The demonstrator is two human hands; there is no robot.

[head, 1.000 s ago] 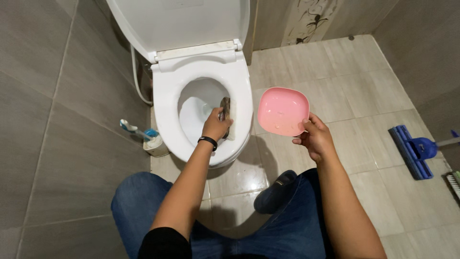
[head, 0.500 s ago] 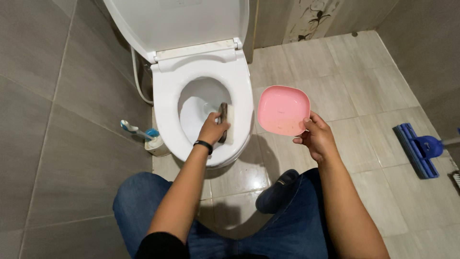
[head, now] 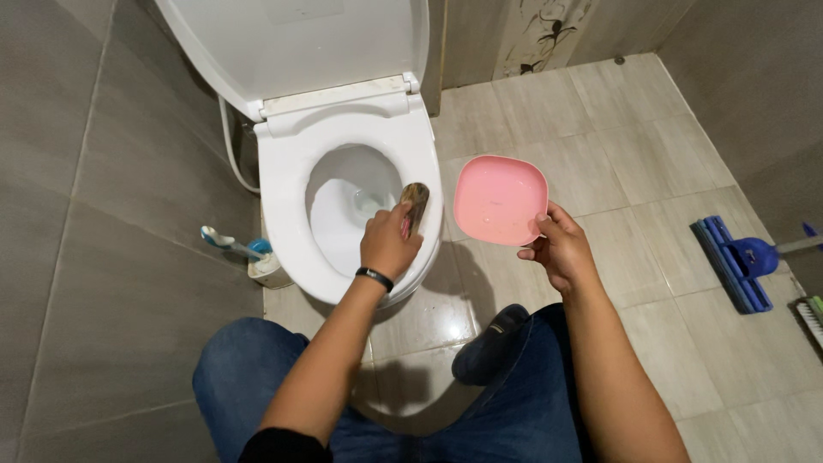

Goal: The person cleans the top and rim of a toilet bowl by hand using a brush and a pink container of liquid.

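A white toilet point(head: 283, 206) stands open with its lid raised against the wall. My left hand point(head: 387, 246) grips a small scrub brush point(head: 415, 203) and presses it on the right inner rim of the bowl. A black band sits on that wrist. My right hand point(head: 561, 250) holds a pink square bowl point(head: 500, 198) by its near corner, above the floor to the right of the toilet. The bowl looks nearly empty and is tilted towards me.
A toilet brush in its holder point(head: 257, 257) stands left of the toilet base by the grey tiled wall. A blue floor mop head point(head: 739, 261) lies at the right. My knees in jeans and a dark shoe point(head: 489, 343) are on the beige tiles below.
My left hand has shifted the brush slightly along the right rim of the bowl. The pink bowl stays in about the same place.
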